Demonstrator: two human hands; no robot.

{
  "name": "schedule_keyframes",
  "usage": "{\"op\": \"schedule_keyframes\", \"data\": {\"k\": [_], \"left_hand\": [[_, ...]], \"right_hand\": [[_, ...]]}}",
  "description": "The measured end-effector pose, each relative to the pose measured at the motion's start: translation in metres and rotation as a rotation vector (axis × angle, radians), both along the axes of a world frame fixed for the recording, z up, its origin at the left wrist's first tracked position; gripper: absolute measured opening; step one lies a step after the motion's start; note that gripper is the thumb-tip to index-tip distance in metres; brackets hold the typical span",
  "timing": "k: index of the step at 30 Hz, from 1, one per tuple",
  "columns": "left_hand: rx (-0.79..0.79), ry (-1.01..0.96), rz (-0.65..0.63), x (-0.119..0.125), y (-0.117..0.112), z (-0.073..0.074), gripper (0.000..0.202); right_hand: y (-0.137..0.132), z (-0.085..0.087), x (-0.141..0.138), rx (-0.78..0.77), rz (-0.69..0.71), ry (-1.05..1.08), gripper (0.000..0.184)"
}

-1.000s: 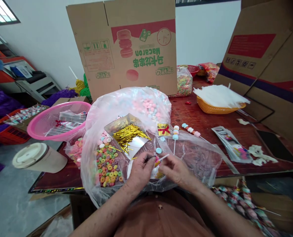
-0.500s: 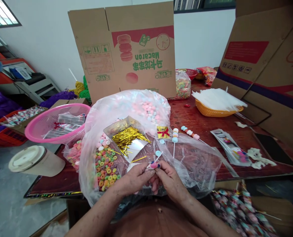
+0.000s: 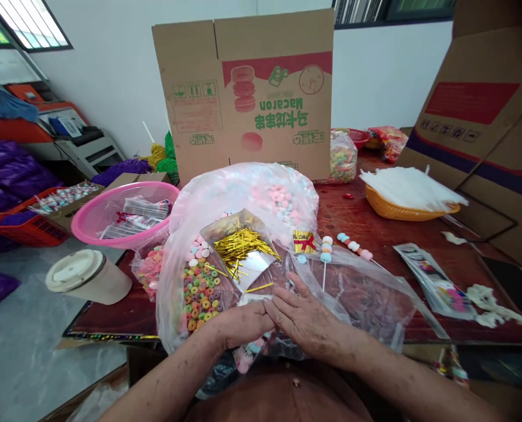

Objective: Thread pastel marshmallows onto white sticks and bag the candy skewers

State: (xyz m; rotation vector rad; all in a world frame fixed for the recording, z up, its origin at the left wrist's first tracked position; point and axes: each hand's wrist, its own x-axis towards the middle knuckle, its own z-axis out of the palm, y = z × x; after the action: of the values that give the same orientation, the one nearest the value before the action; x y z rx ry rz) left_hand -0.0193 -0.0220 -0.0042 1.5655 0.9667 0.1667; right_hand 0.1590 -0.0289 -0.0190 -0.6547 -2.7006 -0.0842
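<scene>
My left hand (image 3: 241, 325) and my right hand (image 3: 307, 316) meet at the table's front edge, on a large clear plastic bag (image 3: 357, 287). The left hand is closed like a fist; a candy skewer (image 3: 247, 354) with pink and blue pieces hangs just below it. The right hand's fingers lie pressed together against the left fingertips, and what they pinch is hidden. Just beyond the hands lie coloured ring candies (image 3: 201, 290), gold twist ties (image 3: 238, 243) on a clear packet, and two finished candy skewers (image 3: 326, 249).
A Macaron cardboard box (image 3: 252, 94) stands behind the bag, and a second box (image 3: 484, 117) leans at right. An orange basket (image 3: 392, 210) holds white sticks. A pink basket (image 3: 124, 214) and a lidded cup (image 3: 89, 278) are at left. Printed packets (image 3: 432, 281) lie at right.
Both hands have dropped toward the table's front edge and closed together. The white stick that stuck up between the fingers is out of sight. The view has shifted slightly left.
</scene>
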Motion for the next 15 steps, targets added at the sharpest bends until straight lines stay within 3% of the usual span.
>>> {"op": "schedule_keyframes", "data": {"k": [1, 3, 7, 9, 11, 12, 13, 15], "left_hand": [[0.02, 0.028, -0.071, -0.002, 0.001, 0.001, 0.029], [0.146, 0.148, -0.225, -0.005, 0.001, 0.003, 0.025], [0.742, 0.478, -0.328, -0.016, -0.008, 0.002, 0.015], [1.049, 0.46, -0.321, -0.026, -0.015, -0.002, 0.018], [1.232, 0.327, -0.216, -0.037, -0.023, -0.01, 0.022], [1.245, 0.257, -0.1, -0.043, -0.026, -0.014, 0.023], [1.197, 0.196, 0.054, -0.048, -0.029, -0.019, 0.023], [0.933, 0.105, 0.422, -0.055, -0.032, -0.026, 0.023]], "right_hand": [[-0.001, -0.004, 0.0, -0.028, 0.006, -0.055, 0.027], [-0.003, -0.012, -0.002, -0.231, -0.011, -0.098, 0.02], [-0.006, -0.019, -0.014, -0.765, -0.105, -0.012, 0.017], [-0.003, -0.017, -0.022, -0.977, -0.109, 0.016, 0.027], [0.004, -0.014, -0.029, -1.082, -0.101, 0.021, 0.034], [0.01, -0.013, -0.031, -1.044, -0.116, 0.026, 0.038], [0.018, -0.012, -0.033, -0.993, -0.154, 0.047, 0.042], [0.034, -0.015, -0.037, -0.847, -0.266, 0.106, 0.043]]}}
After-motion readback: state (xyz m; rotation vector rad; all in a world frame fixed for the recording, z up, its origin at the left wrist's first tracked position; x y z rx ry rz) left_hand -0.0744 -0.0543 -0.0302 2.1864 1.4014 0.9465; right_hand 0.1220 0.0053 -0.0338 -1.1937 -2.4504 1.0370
